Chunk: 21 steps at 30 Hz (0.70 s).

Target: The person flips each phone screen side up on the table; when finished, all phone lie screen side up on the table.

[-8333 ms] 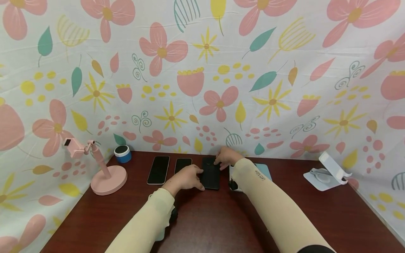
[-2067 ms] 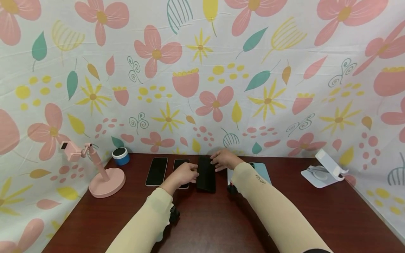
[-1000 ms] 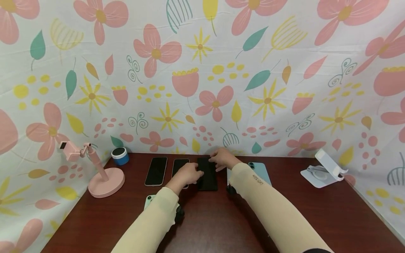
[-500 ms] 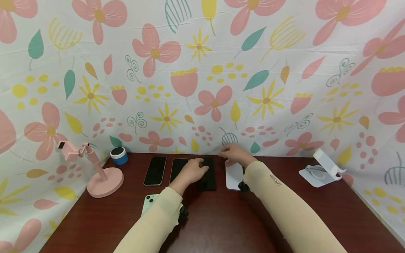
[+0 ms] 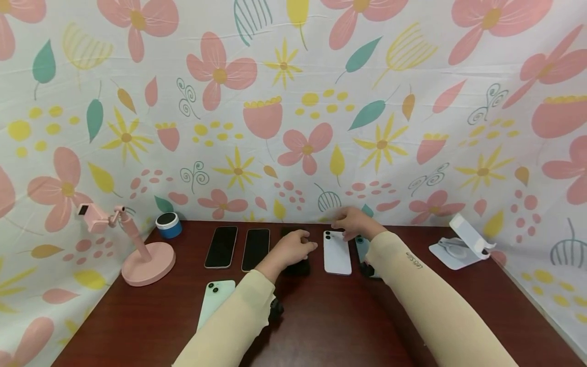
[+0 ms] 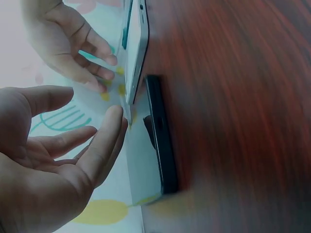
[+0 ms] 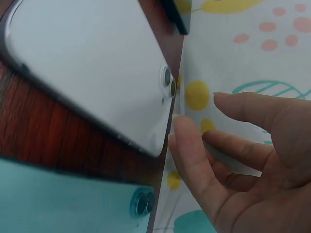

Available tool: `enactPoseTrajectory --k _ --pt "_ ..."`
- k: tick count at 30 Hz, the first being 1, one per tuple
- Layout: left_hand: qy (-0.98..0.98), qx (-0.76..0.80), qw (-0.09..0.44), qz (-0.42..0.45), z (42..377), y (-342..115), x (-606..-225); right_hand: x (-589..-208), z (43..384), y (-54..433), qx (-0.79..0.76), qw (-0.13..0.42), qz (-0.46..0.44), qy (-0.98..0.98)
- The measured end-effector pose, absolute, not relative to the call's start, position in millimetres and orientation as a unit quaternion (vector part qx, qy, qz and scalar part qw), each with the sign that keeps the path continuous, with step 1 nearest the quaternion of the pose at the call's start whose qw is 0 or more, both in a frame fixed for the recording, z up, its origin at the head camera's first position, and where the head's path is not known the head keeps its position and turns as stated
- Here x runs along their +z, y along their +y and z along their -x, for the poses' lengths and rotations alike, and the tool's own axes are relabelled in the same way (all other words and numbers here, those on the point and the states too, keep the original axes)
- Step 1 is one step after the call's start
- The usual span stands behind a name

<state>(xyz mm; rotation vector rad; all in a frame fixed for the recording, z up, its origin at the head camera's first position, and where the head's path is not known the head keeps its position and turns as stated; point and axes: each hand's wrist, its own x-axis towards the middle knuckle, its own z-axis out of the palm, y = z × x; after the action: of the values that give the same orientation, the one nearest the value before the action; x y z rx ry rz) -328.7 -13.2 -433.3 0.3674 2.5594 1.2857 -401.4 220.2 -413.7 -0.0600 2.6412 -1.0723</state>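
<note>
My left hand (image 5: 292,248) hovers over a black phone (image 5: 297,268), fingers relaxed and holding nothing. In the left wrist view that hand (image 6: 63,160) is apart from the black phone (image 6: 163,141), which lies flat on the table. My right hand (image 5: 359,224) is at the top end of a white phone (image 5: 337,257) lying back up. The right wrist view shows its loosely bent fingers (image 7: 194,160) beside the white phone's camera corner (image 7: 167,80), gripping nothing. A light blue phone (image 7: 58,199), partly hidden by the right wrist in the head view, lies right of the white one.
Two phones with dark screens, one outer (image 5: 221,247) and one inner (image 5: 256,250), lie to the left. A mint phone (image 5: 216,300) lies nearer. A pink stand (image 5: 149,264) and blue-white jar (image 5: 168,225) stand left; a white folding stand (image 5: 460,250) is at right.
My right hand has left the black phone and moved right to the white phone's top. My left hand has drawn up off the black phone and shifted slightly right, uncovering the mint phone.
</note>
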Motion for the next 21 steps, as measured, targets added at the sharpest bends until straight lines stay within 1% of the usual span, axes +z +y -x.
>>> enactPoseTrajectory --k 12,21 --pt "0.881 0.433 0.131 -0.136 323.8 9.2 -438.3 -422.1 399.7 225.0 -0.367 0.14 -0.008 0.92" --pt "0.904 0.372 0.133 -0.162 321.1 24.7 -441.4 -423.6 395.3 222.1 -0.313 0.141 0.006 0.939"
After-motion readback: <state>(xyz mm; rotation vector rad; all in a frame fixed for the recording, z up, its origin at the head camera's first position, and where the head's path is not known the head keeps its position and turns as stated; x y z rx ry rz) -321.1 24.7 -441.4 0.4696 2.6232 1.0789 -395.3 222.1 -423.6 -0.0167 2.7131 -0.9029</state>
